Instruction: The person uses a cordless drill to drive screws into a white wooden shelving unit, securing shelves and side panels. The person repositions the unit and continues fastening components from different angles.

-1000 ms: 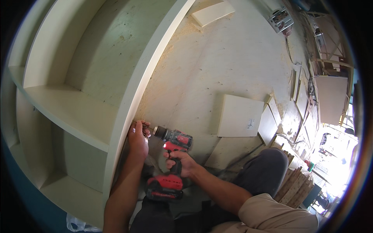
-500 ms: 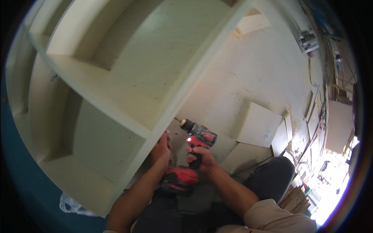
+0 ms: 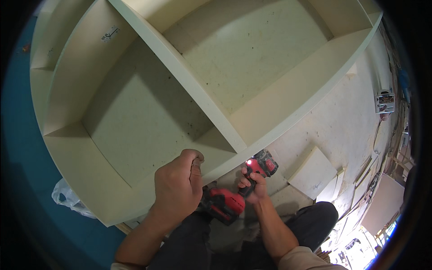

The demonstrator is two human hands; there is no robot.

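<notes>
The right hand [image 3: 254, 186] has its fingers clamped on the red cordless drill [image 3: 238, 189], nose up under the cabinet's front panel [image 3: 270, 130]; the left hand [image 3: 177, 186], fingers curled over that edge, lies just beside it.

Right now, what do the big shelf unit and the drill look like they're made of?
The shelf unit looks like cream-painted or laminated board, probably wood composite: flat matte panels, square edges, speckled with dust. The drill in the right hand seems to be red and black moulded plastic with a slight sheen.

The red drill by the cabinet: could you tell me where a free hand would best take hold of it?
By the handle, from the person's side: the red drill points its nose at the cabinet's side panel, and the right hand already wraps that grip above the battery base.
</notes>
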